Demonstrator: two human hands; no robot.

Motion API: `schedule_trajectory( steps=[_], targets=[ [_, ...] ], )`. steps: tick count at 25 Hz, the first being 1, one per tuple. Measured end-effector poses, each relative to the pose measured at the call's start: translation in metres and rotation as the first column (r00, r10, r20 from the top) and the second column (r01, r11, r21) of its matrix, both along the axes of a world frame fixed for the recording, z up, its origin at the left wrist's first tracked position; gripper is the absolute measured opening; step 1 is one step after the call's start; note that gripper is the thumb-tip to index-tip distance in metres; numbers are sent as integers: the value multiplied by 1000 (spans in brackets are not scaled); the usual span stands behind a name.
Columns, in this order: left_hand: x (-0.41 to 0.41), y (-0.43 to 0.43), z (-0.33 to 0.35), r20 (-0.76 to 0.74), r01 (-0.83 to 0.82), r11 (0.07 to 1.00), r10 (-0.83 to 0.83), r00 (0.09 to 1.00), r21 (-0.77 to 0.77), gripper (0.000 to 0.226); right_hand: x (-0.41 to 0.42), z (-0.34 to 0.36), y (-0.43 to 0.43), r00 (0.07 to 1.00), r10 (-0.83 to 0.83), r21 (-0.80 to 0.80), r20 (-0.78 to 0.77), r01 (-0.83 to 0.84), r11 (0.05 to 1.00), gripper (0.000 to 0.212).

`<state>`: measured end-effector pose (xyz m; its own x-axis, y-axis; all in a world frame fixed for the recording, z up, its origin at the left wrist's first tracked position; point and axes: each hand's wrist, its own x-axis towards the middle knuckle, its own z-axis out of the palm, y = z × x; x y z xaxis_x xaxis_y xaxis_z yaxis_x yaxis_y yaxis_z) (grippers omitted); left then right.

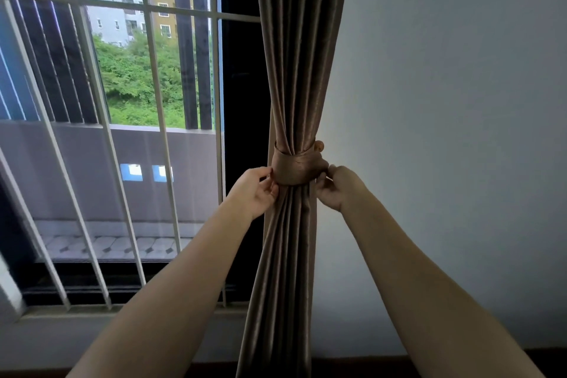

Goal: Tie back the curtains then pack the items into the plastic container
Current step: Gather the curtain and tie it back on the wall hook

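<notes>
A brown curtain (294,70) hangs gathered into a narrow bundle beside the window. A matching brown tieback band (296,167) wraps around its waist. My left hand (256,190) touches the band's left edge with its fingertips curled against the fabric. My right hand (336,186) pinches the band's right end, next to a small round wall hook (319,145) behind the curtain. The plastic container and the items are out of view.
A window with white metal bars (159,120) fills the left side, with a sill (129,310) below it. A plain white wall (445,132) stands to the right. A dark skirting strip (352,367) runs along the bottom.
</notes>
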<state>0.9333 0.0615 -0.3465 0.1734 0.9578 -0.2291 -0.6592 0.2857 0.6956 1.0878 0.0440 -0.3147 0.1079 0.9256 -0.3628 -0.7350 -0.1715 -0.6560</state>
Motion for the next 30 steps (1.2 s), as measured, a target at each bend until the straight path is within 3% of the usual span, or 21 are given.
schedule_trajectory(
  steps=[4,7,8,9,10,12,13,14,16,18,21,23,26,27,28,30],
  targets=[
    [-1,7,-11,103,21,998,-26,994,53,41,1,-7,1,992,34,69,-118,-26,997,13],
    [-1,8,-14,210,-15,994,-8,978,107,40,4,-11,1,974,37,119,-224,-10,993,14],
    [-2,7,-18,207,-28,995,7,978,101,38,5,-17,0,981,26,129,-191,-1,992,15],
    [-3,5,-24,160,-53,994,38,986,92,33,7,-28,0,999,3,132,-46,3,991,21],
    [-6,3,-35,75,-89,992,82,994,91,26,9,-46,0,977,-21,122,214,-6,992,30],
    [-16,-8,-61,-141,-93,975,123,982,200,21,18,-82,-3,715,-66,109,696,-15,994,36],
    [-22,-16,-70,-283,-31,947,126,951,319,24,22,-95,-4,578,-92,140,811,-39,989,36],
    [-27,-24,-76,-451,70,895,153,879,441,29,26,-101,-4,500,-108,173,859,-87,981,37],
    [-28,-33,-84,-695,267,783,271,665,561,39,24,-98,-2,512,-34,182,858,-243,953,38],
    [-23,-35,-86,-785,360,733,378,490,577,38,13,-91,1,533,162,111,830,-442,890,34],
    [-19,-32,-87,-812,395,716,442,382,576,31,1,-86,10,374,327,-45,868,-596,801,37],
    [-22,-27,-87,-817,389,727,432,381,566,35,1,-89,12,351,211,24,912,-561,828,38],
    [-28,-23,-87,-813,400,728,381,440,557,42,-4,-96,-5,366,-305,390,879,-184,902,35],
    [-30,-23,-87,-795,384,729,363,486,567,45,-10,-98,-17,342,-464,513,817,-65,856,30],
    [-34,-22,-88,-775,357,733,359,520,579,48,-20,-98,-31,288,-588,626,756,-57,777,24],
    [-45,-18,-89,-771,320,747,383,509,583,51,-45,-96,-52,195,-691,714,696,-295,635,17]
  ],
)
